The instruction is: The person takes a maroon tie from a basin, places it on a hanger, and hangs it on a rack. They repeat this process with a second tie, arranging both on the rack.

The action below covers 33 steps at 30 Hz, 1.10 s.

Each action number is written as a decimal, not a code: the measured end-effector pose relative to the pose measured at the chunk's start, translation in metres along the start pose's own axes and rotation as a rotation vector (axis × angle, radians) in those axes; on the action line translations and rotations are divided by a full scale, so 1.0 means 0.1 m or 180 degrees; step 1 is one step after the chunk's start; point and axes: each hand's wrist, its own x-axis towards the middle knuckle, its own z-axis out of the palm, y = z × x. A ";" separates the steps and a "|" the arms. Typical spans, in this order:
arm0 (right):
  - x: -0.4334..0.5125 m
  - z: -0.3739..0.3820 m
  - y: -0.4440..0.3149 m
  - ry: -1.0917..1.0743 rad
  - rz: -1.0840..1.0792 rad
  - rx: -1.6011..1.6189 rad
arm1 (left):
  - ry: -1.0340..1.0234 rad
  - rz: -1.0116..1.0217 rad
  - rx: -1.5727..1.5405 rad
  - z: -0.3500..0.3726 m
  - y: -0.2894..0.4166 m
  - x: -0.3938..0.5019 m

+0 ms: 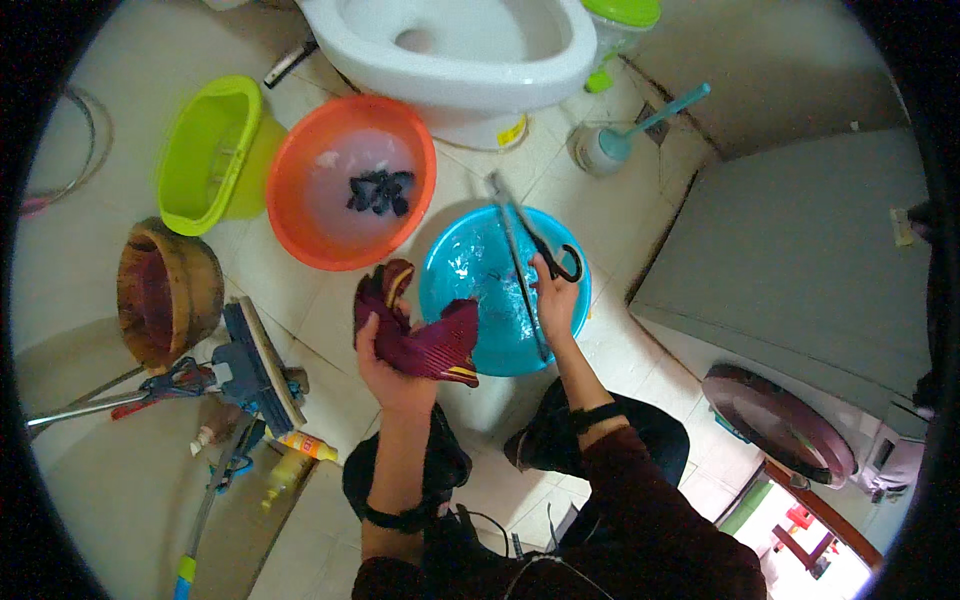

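Observation:
My left hand (401,382) grips a maroon fabric item (431,349) with fine stripes and yellow trim. It is bunched up, and its exact kind is unclear. In my right hand (556,300) is a long, thin two-armed metal tool (517,214) with a black loop handle. Its arms spread over a blue basin (427,262) that holds clear water. The maroon item overlaps the near left of this basin in the view. Farther left, an orange basin (281,202) holds cloudy water with a dark wet cloth (381,191) in it.
A white toilet (480,82) stands beyond the basins, with a toilet brush (616,144) to its right. At left are a green plastic tub (196,217), a wooden bucket (202,292), a sponge mop (262,367) and a yellow bottle (309,444). A grey panel (787,232) borders the right side.

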 end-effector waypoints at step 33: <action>-3.23 -1.24 -6.10 -0.2862 -0.1335 -0.0113 | -0.1584 -0.0328 -0.0237 4.33 2.74 -3.79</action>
